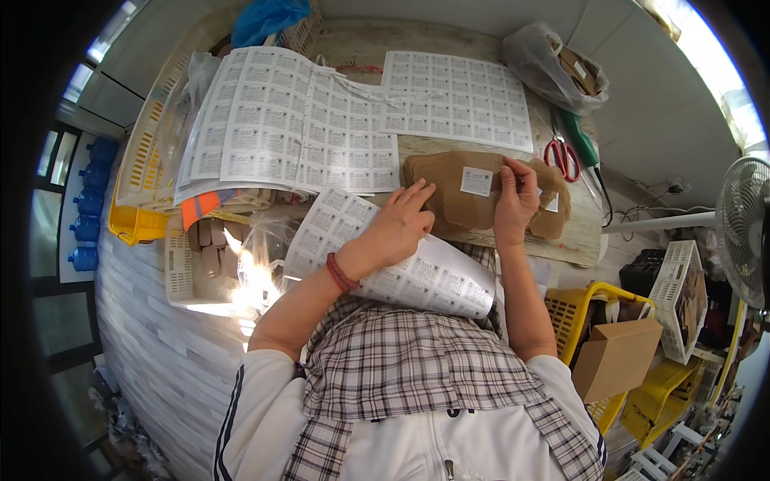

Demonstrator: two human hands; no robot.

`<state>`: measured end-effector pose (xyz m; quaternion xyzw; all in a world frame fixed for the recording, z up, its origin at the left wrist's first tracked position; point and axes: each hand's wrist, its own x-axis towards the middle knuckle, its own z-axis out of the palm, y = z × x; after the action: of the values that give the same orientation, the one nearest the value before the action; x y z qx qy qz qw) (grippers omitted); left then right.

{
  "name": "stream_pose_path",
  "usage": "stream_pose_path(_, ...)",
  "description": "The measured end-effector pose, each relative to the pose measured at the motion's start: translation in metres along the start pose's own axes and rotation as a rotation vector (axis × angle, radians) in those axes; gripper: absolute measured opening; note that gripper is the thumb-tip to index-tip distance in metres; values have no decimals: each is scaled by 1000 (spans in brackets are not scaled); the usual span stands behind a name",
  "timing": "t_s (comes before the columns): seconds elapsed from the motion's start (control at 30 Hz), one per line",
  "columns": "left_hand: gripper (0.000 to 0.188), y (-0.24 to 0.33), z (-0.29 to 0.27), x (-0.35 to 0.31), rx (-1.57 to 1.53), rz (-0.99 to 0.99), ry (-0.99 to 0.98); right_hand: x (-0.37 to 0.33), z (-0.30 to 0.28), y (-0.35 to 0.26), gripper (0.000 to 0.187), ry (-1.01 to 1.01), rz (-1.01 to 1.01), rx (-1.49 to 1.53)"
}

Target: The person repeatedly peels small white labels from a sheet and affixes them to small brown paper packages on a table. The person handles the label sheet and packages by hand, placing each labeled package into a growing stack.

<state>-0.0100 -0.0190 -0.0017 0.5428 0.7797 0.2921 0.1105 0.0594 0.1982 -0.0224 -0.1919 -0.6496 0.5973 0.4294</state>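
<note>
A flat brown ridged piece [464,210] with rounded edges lies near the table's front edge, a small white label [477,182] on its upper face. My left hand [403,218] rests with its fingers stretched out over the piece's left side, pressing on it. At the right edge of the same piece, beside the label, the thumb and fingers of my right hand [516,200] are closed in a pinch. More brown pieces [561,210] lie to the right, one bearing a white label. Under my left wrist a sheet of printed labels [441,276] slopes down across my lap.
Printed label sheets [265,120] cover the table's left, and another sheet [457,96] lies at the back. Red-handled scissors [561,159] and a green-handled tool [579,136] with a cord lie right. Yellow baskets [565,313] and a fan [744,228] stand farther right.
</note>
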Motion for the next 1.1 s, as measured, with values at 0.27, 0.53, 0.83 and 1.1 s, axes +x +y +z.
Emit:
stream_pose_path(0.27,3,6,-19,7,-89,-69,31,38,-63,-30,28,180,-375,-782)
stream_pose_path(0.53,12,31,-28,1,-294,-168,226,-76,10,-89,24,-555,-193,-729)
stream_pose_path(0.83,11,14,-51,-37,-249,-366,117,-94,13,-68,14,-520,-400,-618)
stream_pose_path(1.1,11,5,-44,-38,-325,-426,121,-94,21,-70,20,-485,-703,-709)
